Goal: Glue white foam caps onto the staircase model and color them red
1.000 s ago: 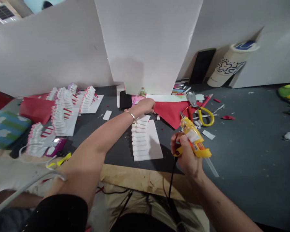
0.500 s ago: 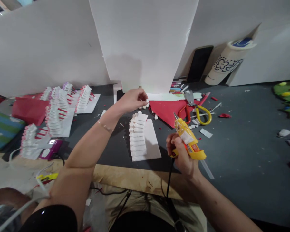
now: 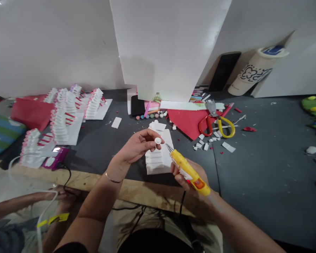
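Note:
Between the fingertips of my left hand (image 3: 140, 144) is a small round white piece (image 3: 157, 141), pinched above the work. My right hand (image 3: 191, 172) is wrapped round a yellow glue gun (image 3: 191, 170), its metal nozzle pointing up-left and close to the white piece. Below my hands lies a white card (image 3: 167, 135) carrying a curved stack of white strips (image 3: 155, 158), partly covered by my left hand. Behind it sits a row of small beads (image 3: 152, 116) in white and dull colours. Several finished-looking stacks with pink edges and red sticks (image 3: 60, 123) stand at the left.
Red-and-yellow-handled scissors (image 3: 217, 123) rest on red sheet (image 3: 185, 123) among white scraps (image 3: 201, 144). A phone (image 3: 224, 72) and a cream tumbler (image 3: 255, 72) lean at the back right. Another person's arms (image 3: 23, 202) are at lower left, near a purple device (image 3: 56, 158).
My left hand has come back from the bead row toward me with a white piece. My right hand has turned the glue gun, bringing its nozzle leftward beside that piece.

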Demonstrator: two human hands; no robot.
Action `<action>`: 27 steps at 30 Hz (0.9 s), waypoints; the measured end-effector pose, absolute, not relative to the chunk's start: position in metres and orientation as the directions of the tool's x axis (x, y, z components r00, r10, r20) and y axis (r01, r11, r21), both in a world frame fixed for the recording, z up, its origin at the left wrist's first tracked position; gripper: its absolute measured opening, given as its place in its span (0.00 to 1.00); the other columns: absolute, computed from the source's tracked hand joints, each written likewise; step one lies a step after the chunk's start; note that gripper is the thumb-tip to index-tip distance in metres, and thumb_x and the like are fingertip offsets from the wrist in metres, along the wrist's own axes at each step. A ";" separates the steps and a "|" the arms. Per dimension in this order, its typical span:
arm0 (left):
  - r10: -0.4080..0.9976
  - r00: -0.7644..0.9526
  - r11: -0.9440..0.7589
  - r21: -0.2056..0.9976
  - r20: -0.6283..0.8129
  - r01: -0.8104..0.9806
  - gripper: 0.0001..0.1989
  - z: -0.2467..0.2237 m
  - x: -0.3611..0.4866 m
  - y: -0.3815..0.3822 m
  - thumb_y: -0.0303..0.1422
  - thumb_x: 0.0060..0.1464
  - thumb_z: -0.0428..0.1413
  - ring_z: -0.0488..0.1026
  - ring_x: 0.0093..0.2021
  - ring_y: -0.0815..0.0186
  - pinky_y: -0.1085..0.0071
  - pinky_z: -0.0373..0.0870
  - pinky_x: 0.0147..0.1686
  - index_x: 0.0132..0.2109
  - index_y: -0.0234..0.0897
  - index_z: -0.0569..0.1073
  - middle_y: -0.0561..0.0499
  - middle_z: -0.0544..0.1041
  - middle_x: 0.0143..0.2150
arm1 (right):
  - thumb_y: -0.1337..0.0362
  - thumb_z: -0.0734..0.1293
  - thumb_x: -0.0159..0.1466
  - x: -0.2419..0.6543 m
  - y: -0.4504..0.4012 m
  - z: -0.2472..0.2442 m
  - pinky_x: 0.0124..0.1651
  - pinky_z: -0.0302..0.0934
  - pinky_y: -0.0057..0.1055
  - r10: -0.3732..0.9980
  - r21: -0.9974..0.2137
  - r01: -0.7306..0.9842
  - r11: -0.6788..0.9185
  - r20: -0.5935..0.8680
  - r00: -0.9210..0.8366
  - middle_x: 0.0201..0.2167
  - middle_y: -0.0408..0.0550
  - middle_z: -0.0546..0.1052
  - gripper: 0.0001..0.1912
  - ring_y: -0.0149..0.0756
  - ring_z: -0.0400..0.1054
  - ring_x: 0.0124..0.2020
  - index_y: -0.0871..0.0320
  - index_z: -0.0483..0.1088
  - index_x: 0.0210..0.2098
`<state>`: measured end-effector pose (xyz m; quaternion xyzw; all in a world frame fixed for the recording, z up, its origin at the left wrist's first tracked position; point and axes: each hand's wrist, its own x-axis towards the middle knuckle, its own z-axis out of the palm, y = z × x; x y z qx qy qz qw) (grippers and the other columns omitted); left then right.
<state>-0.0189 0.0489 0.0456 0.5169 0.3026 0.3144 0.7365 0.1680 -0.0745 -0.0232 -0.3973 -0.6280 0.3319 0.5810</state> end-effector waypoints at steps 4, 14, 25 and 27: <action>0.862 0.507 0.093 0.989 -0.023 -0.113 0.14 0.034 -0.020 0.046 0.36 0.47 0.72 0.75 0.35 0.70 0.75 0.71 0.35 0.39 0.36 0.80 0.50 0.79 0.37 | 0.50 0.65 0.71 0.168 -0.074 -0.020 0.30 0.66 0.29 0.889 -0.875 0.164 0.456 0.456 -0.040 0.25 0.45 0.75 0.18 0.34 0.71 0.25 0.54 0.71 0.30; 0.830 0.473 -0.361 0.931 0.295 0.052 0.10 0.027 -0.026 0.039 0.34 0.57 0.64 0.72 0.36 0.70 0.73 0.73 0.37 0.46 0.38 0.80 0.47 0.78 0.42 | 0.50 0.66 0.71 0.168 -0.074 -0.026 0.30 0.67 0.29 0.885 -0.867 0.186 0.462 0.464 -0.038 0.25 0.43 0.75 0.16 0.34 0.72 0.26 0.53 0.72 0.32; 0.860 0.479 -0.161 0.984 0.175 -0.071 0.09 0.026 -0.023 0.033 0.32 0.57 0.64 0.80 0.42 0.66 0.71 0.76 0.43 0.45 0.38 0.80 0.45 0.83 0.45 | 0.50 0.66 0.71 0.166 -0.074 -0.025 0.30 0.66 0.29 0.897 -0.881 0.171 0.441 0.440 -0.044 0.24 0.43 0.73 0.17 0.33 0.69 0.26 0.53 0.72 0.31; 0.865 0.490 -0.064 0.992 0.109 -0.109 0.10 0.027 -0.022 0.031 0.34 0.57 0.65 0.81 0.39 0.66 0.71 0.77 0.40 0.46 0.37 0.80 0.44 0.84 0.45 | 0.49 0.65 0.72 0.166 -0.074 -0.025 0.30 0.66 0.29 0.892 -0.875 0.178 0.451 0.450 -0.050 0.24 0.42 0.73 0.18 0.33 0.69 0.25 0.53 0.72 0.31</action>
